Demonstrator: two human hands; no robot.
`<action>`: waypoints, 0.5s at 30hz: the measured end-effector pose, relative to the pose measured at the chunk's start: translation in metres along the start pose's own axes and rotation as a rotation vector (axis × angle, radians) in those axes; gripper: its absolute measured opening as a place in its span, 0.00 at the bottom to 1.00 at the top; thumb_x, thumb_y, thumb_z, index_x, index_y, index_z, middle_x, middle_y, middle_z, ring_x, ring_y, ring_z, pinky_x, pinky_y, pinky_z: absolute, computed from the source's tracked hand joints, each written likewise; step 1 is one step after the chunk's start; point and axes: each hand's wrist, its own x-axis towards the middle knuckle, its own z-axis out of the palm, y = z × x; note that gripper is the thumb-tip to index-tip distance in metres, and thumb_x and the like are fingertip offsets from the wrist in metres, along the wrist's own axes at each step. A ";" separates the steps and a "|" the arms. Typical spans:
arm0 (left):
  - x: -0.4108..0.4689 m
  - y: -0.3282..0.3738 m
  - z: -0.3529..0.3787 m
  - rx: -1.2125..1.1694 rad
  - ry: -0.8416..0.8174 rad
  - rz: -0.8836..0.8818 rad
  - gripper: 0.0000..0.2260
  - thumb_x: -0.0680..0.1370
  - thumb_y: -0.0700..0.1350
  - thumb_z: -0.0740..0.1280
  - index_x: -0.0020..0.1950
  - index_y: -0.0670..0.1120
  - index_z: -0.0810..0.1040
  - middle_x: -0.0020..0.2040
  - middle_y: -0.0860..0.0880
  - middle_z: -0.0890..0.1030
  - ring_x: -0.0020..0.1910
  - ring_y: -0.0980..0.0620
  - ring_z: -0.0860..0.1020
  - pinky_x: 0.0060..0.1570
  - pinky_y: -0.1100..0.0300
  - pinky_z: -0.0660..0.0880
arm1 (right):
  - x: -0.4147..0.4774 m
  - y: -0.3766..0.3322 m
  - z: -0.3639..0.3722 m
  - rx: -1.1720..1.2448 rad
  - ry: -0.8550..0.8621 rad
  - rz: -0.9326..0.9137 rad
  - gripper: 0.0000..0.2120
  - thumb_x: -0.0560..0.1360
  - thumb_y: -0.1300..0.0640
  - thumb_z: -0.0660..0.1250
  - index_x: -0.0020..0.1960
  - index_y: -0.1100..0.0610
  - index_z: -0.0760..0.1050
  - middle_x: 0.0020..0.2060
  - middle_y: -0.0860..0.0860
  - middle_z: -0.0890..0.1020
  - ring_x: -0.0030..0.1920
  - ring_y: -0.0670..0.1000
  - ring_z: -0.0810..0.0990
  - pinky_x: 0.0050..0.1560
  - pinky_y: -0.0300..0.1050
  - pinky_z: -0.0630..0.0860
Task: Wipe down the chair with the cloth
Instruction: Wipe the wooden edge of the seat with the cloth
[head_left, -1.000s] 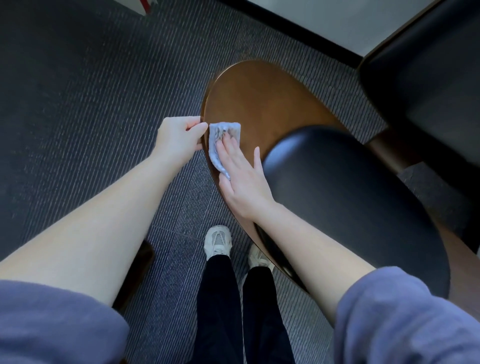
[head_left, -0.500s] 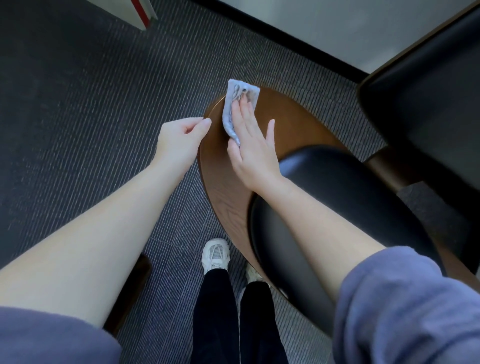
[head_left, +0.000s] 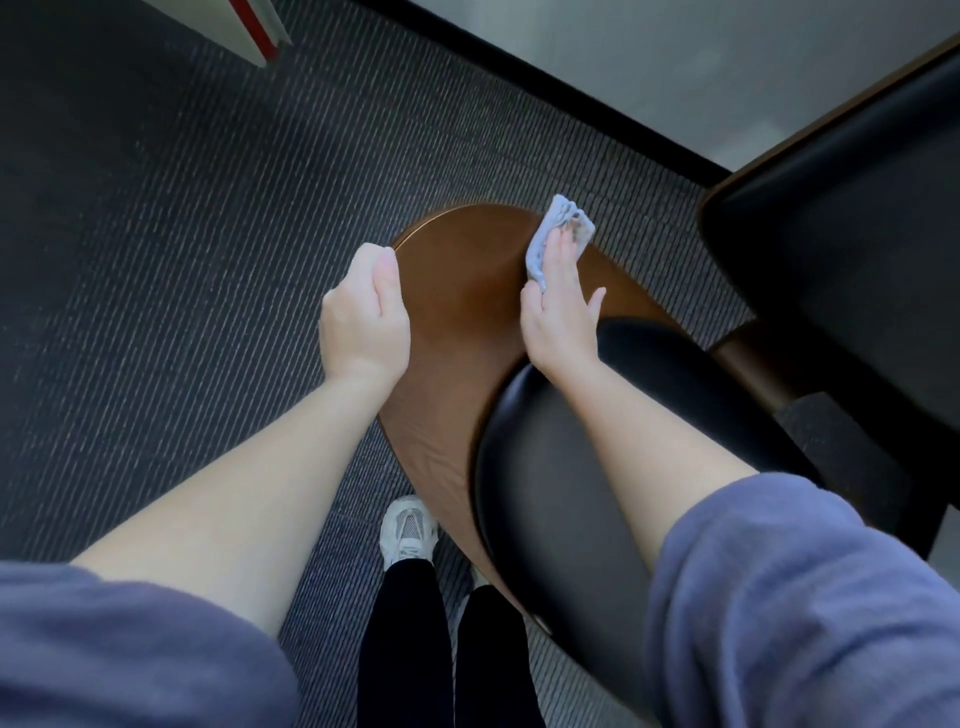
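Ribbed carpet (head_left: 182, 260), cloth (head_left: 558, 218) lengthwise under right hand (head_left: 558, 312), pointing away, on chair (head_left: 467, 270)

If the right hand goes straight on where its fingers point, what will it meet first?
Probably the far edge of the wooden chair back, just past the cloth under the right hand; beyond it only carpet shows, depth unclear.
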 end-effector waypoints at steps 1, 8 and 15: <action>0.001 -0.001 0.002 0.010 0.015 0.012 0.14 0.84 0.50 0.50 0.43 0.46 0.66 0.29 0.54 0.65 0.28 0.55 0.65 0.32 0.55 0.60 | 0.004 0.007 -0.002 -0.003 0.000 0.029 0.30 0.81 0.59 0.50 0.80 0.54 0.43 0.80 0.45 0.45 0.79 0.45 0.44 0.75 0.63 0.35; 0.001 -0.004 0.004 0.056 0.058 0.047 0.11 0.84 0.49 0.50 0.45 0.49 0.65 0.29 0.55 0.66 0.28 0.57 0.66 0.34 0.56 0.58 | 0.020 0.047 -0.012 -0.037 -0.006 0.161 0.31 0.81 0.60 0.51 0.80 0.53 0.43 0.80 0.47 0.45 0.79 0.45 0.43 0.74 0.65 0.36; 0.001 -0.007 0.006 0.059 0.074 0.051 0.11 0.84 0.49 0.50 0.45 0.49 0.66 0.29 0.55 0.66 0.28 0.57 0.67 0.34 0.56 0.58 | 0.036 0.075 -0.014 -0.105 -0.011 0.347 0.29 0.81 0.57 0.50 0.80 0.55 0.46 0.80 0.50 0.48 0.79 0.49 0.45 0.74 0.70 0.41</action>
